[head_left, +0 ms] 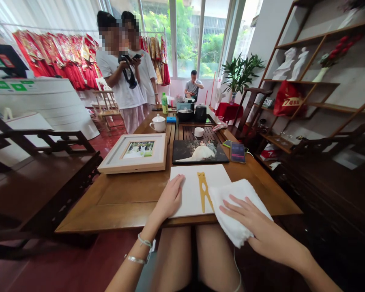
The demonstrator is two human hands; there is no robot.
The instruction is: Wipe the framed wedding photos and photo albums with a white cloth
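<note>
A white rectangular board (pixel 188 190) lies at the near edge of the table. My left hand (pixel 171 196) holds the board's left edge, fingers close together on its top face and thumb hidden. On the board is a flat mustard-yellow cat-headed shape (pixel 201 179) with two long legs; whether it is printed or loose I cannot tell. My right hand (pixel 243 215) presses a folded white towel (pixel 241 188) with its fingers spread on top and the thumb out of sight. The towel covers the board's right corner and hangs past the table edge.
Beyond the board lie a dark picture panel (pixel 200 152) and a phone (pixel 237 152). A framed photo (pixel 135 151) sits at left. Farther back are a white teapot (pixel 158 123), cup (pixel 198 132) and green bottle (pixel 164 103). Two people (pixel 124 77) stand behind; another (pixel 194 85) sits.
</note>
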